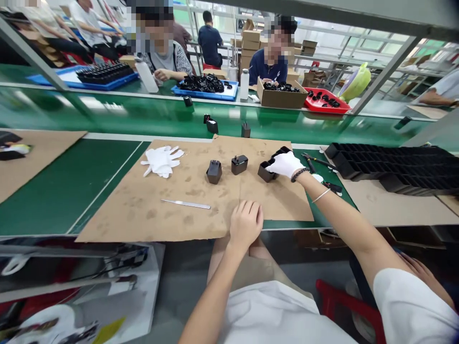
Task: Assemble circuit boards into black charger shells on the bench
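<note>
My right hand (286,165), in a white glove, is closed over a short row of open black plastic cases (267,173) at the right of the cardboard sheet (201,224). My fingers hide part of the row. Bare and loosely curled, my left hand (246,222) rests at the sheet's front edge, with nothing visible in it. Two black plug adapters, one with its prongs up (214,172) and another lying beside it (239,164), stand between the hands and the back edge. Metal tweezers (186,204) lie to the left of my left hand.
A white glove (163,161) lies at the sheet's left. Pliers (310,163) and a block of black cases (394,167) are to the right. Beyond, a green conveyor belt (143,119) carries several adapters. Co-workers sit across it, behind a blue tray (229,91) and a cardboard box (283,98).
</note>
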`<state>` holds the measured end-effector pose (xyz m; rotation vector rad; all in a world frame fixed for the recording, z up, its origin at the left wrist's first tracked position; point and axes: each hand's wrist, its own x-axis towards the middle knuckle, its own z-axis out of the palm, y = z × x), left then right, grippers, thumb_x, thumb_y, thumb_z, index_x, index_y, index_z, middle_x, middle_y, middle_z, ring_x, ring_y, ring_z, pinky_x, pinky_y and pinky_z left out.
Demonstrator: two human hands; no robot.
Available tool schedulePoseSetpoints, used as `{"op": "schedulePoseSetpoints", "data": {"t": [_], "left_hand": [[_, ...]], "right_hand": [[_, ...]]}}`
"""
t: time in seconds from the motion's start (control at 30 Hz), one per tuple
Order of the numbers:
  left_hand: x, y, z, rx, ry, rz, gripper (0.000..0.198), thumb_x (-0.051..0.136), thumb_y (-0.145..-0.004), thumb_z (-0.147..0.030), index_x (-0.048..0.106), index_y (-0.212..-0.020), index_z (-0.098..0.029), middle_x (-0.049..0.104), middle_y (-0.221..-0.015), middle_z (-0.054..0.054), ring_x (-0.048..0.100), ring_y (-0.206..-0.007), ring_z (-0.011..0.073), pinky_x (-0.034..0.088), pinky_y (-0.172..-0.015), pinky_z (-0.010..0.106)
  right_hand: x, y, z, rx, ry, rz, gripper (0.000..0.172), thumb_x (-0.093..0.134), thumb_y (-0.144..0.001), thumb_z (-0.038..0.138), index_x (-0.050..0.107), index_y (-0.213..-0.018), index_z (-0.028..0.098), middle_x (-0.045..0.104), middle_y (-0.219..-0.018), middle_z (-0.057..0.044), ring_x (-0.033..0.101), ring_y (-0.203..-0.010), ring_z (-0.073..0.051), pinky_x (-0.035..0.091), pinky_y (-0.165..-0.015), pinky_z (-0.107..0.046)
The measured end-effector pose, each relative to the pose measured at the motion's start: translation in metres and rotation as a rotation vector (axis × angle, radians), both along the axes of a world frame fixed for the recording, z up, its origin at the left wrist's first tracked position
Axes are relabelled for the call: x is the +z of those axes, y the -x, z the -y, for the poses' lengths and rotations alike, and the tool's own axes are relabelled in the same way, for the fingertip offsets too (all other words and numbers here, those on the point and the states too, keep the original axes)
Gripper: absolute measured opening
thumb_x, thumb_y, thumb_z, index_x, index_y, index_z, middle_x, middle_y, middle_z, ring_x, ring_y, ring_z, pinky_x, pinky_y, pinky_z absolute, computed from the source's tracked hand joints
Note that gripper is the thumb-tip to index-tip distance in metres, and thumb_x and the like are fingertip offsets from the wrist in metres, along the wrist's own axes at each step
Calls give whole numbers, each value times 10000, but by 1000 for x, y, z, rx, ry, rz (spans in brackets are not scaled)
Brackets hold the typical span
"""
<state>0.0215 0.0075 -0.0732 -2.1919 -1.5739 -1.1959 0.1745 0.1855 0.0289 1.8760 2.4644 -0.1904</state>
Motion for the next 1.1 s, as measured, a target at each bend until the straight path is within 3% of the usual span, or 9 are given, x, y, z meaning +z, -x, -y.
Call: {"op": "schedulePoseSetpoints", "data": {"t": [0.07,0.13,0.33,0.47,0.63,0.8,0.93,1.1], "left_hand": [[-1,0,-1,4,-10,0,146,562,-932,-117,640,-832,-189,697,-781,32,616,-775,197,438,-714,303],[-1,0,-1,-1,-14,5,145,562,-935,-118,640,-834,-188,698,-779,33,619,-773,199,441,-716,303],[3,5,0,-51,-20,14,124,568,-946,-124,648,-873,-185,714,-799,36,631,-776,204,460,-734,303],[3,8,-1,-91,-50,-11,89,595,-940,-118,651,-898,-172,727,-829,50,646,-790,210,475,-761,303],[4,7,-4,-81,-152,-82,57,630,-921,-116,647,-894,-163,732,-817,55,651,-777,220,478,-746,309],[7,4,-6,-57,-183,-152,54,641,-916,-130,645,-876,-166,724,-794,51,648,-751,220,470,-698,302],[10,2,-7,-48,-194,-202,64,652,-904,-128,641,-859,-172,712,-769,41,636,-730,211,467,-675,292],[14,-1,-9,-51,-195,-227,73,650,-907,-129,635,-847,-169,702,-749,46,635,-719,207,483,-684,285]], "right_hand": [[-5,2,0,14,1,22,374,648,-856,495,791,-932,158,754,-1180,-177,629,-1239,-373,451,-1047,-400],[-2,1,3,7,1,26,418,650,-860,537,793,-964,157,752,-1191,-174,646,-1213,-366,469,-1024,-393],[33,-32,11,-160,-89,-86,467,569,-919,628,786,-1024,228,790,-1081,-68,720,-1016,-241,509,-864,-283],[55,-109,13,-380,-178,-105,440,569,-914,606,785,-1062,252,779,-1108,-41,703,-1032,-213,511,-863,-262],[63,-255,34,-813,-296,49,540,688,-815,535,725,-1250,217,684,-1303,-162,609,-1217,-362,501,-992,-476],[46,-374,62,-935,-164,88,366,719,-775,515,794,-945,199,760,-1091,-118,693,-1059,-331,541,-874,-399],[26,-418,65,-892,-112,34,351,711,-779,543,768,-898,218,774,-1048,-64,705,-1001,-268,534,-820,-322],[19,-435,56,-834,-68,-11,337,771,-714,532,727,-844,225,767,-947,-43,687,-897,-245,512,-729,-304]]}}
